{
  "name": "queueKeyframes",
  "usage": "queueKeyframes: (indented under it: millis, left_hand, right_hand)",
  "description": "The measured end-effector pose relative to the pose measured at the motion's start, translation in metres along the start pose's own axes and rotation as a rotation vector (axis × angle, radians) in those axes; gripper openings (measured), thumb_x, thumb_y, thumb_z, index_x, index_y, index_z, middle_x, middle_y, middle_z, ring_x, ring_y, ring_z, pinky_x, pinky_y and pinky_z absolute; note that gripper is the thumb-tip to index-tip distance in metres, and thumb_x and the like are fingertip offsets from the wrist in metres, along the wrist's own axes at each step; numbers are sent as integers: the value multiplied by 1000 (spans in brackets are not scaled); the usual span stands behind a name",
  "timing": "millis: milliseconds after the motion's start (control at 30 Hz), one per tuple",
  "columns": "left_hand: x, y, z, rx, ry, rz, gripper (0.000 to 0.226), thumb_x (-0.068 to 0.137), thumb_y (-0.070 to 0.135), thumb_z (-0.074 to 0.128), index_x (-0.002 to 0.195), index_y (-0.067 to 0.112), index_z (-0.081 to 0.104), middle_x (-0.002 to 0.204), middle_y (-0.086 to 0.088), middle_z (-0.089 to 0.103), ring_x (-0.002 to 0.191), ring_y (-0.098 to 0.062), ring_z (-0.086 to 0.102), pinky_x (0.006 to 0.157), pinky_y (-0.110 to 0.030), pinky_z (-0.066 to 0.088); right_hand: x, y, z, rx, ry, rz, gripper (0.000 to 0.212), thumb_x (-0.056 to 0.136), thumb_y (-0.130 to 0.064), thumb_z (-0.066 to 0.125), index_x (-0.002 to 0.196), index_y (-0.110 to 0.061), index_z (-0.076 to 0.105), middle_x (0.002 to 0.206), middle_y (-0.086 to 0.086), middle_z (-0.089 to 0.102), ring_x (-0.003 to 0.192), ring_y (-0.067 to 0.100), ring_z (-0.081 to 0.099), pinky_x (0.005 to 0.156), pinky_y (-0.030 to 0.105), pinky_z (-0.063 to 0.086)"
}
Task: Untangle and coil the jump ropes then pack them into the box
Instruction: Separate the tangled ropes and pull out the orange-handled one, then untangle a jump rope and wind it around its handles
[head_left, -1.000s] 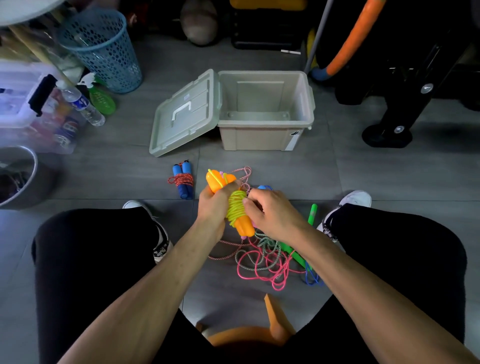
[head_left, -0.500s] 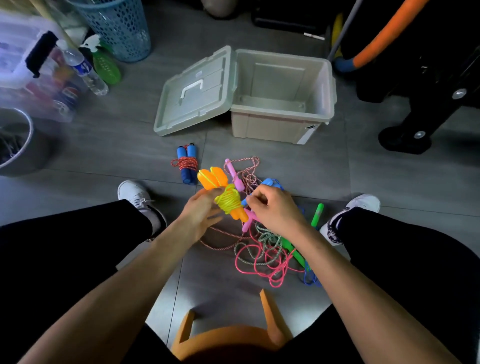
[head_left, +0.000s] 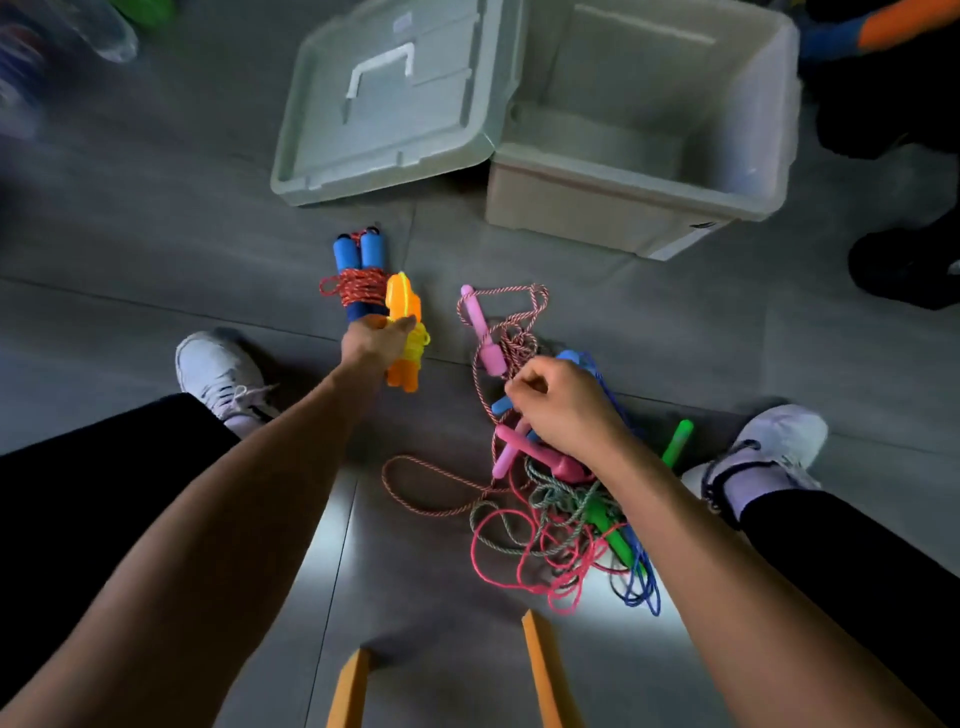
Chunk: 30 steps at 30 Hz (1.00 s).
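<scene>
My left hand (head_left: 375, 339) grips the coiled jump rope with orange handles and yellow cord (head_left: 404, 312), held low beside the bundled blue-handled rope with red cord (head_left: 358, 275) on the floor. My right hand (head_left: 566, 410) is over the tangled pile of ropes (head_left: 556, 525), fingers curled near a pink-and-white cord and a pink handle (head_left: 485, 338). Whether it pinches anything is hidden. A green handle (head_left: 678, 441) sticks out of the pile. The beige box (head_left: 623, 208) stands open beyond, nothing visible inside, its lid (head_left: 395, 104) lying open to the left.
My white shoes (head_left: 221, 371) (head_left: 769, 452) flank the ropes on the grey floor. An orange stool (head_left: 540, 670) shows at the bottom edge. Dark equipment (head_left: 904, 260) stands right of the box; a plastic bottle (head_left: 104, 31) lies blurred at top left.
My right hand let go of the orange-handled bundle and dropped to the tangled pile. My left hand carried the bundle left and forward, next to the blue-handled rope. The camera tilted down.
</scene>
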<state>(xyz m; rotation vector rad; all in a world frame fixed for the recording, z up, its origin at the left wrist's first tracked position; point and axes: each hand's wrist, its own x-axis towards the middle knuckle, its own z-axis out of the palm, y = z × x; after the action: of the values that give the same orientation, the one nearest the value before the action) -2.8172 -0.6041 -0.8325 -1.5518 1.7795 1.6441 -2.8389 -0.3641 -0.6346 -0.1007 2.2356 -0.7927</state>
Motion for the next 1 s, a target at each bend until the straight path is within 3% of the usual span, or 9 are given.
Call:
queueKeyframes:
  millis: [133,233,367,467,533,633,733,800,1000]
  left_hand:
    - [-49,56,11,97,211,148,28,83,39,67,101,18,72,98,-6,71,90,-23,66,81,-27,52]
    - [-53,63,15,205,330,197,27,91,20,57,116,11,65,114,-15,67,110,-31,60,89,-29,44]
    - [-63,51,14,324,267,179,23,87,9,51,101,7,69,100,-16,67,102,-36,61,78,-29,44]
    - [-88,38,13,329,151,336,25,86,7,52,98,13,72,95,-8,70,97,-27,64,73,-19,40]
    - [-95,29,11,395,69,515,25,85,3,54,99,14,73,97,-7,72,93,-24,66,74,-19,42]
    - [-87,29,16,676,-9,776,39,84,3,53,118,17,65,123,-14,59,107,-34,59,84,-38,51]
    - [-72,44,29,1151,-85,749,58,88,12,49,141,36,43,158,-6,15,132,-35,34,89,-48,49]
    - [-62,53,34,1408,-104,782,57,89,13,51,141,35,43,162,0,-2,141,-34,21,92,-47,48]
    - [-43,64,28,1473,68,781,50,87,12,54,137,12,49,161,-10,5,139,-39,21,101,-44,41]
  right_hand:
    - [14,12,7,72,-88,79,17,95,-29,53,87,-17,62,65,0,69,51,4,66,57,26,54]
    - [20,15,11,104,-99,98,18,95,-31,53,87,-18,63,70,2,72,55,13,70,63,37,56]
    - [16,19,9,100,-78,107,16,96,-26,54,88,-15,63,67,-1,69,48,-1,63,46,16,45]
    - [0,26,3,162,-61,144,15,97,-19,54,89,-8,62,58,-8,64,43,-7,58,36,10,36]
    - [-8,34,1,177,-61,167,14,97,-18,55,91,-8,63,54,-10,64,50,-4,63,42,15,46]
    - [-16,44,-1,88,-42,155,13,94,-27,57,83,-22,62,71,-5,68,66,14,68,67,40,60]
    - [-12,44,-5,132,-48,142,14,96,-22,54,86,-16,62,69,-6,65,54,0,64,55,24,55]
    - [-6,39,-9,196,-52,126,15,98,-17,53,91,-7,62,69,-6,63,48,-8,60,43,11,43]
    - [15,36,-10,223,-13,59,14,97,-22,54,86,-17,61,77,-2,69,54,-2,64,43,11,44]
